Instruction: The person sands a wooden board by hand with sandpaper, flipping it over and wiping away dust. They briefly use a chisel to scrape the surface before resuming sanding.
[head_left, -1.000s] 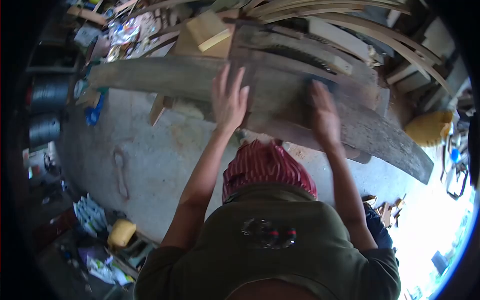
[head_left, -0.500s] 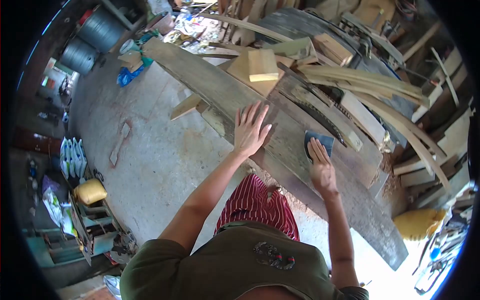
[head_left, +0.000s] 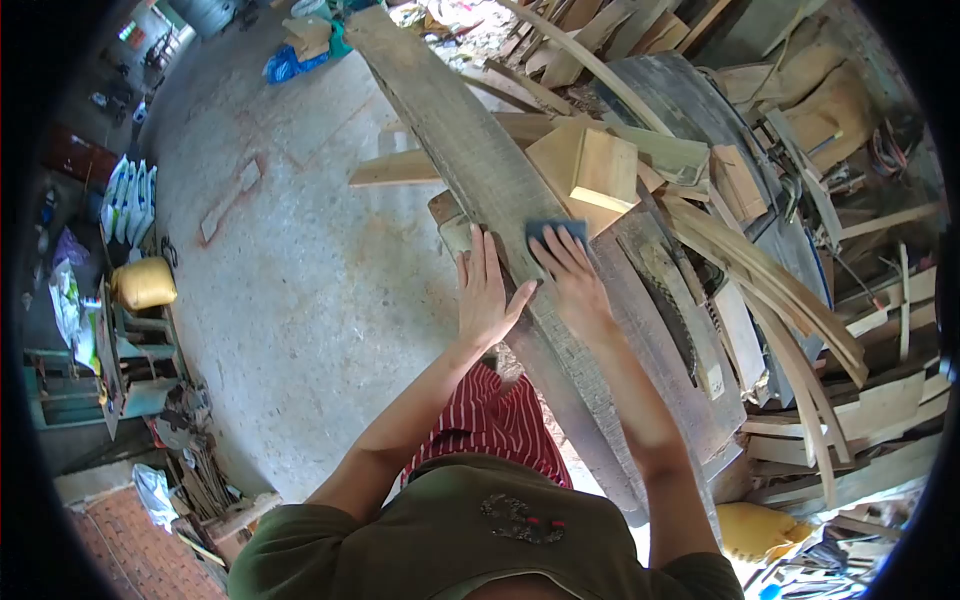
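A long, grey-brown wooden plank runs from the upper left down towards the lower right in front of me. My left hand lies on its near edge, fingers stretched and thumb apart, with nothing in it. Beside it, my right hand presses a dark sheet, like sandpaper, flat on the plank with its fingers stretched over it. A pale wooden block rests on a board just beyond the sheet.
Curved wooden strips and offcuts pile up at the right. A yellow sack lies at the lower right. A yellow container stands at the left. A board juts out left under the plank.
My right hand has slid the dark sheet up along the plank, close to my left hand. The view has turned, so the plank appears steeper.
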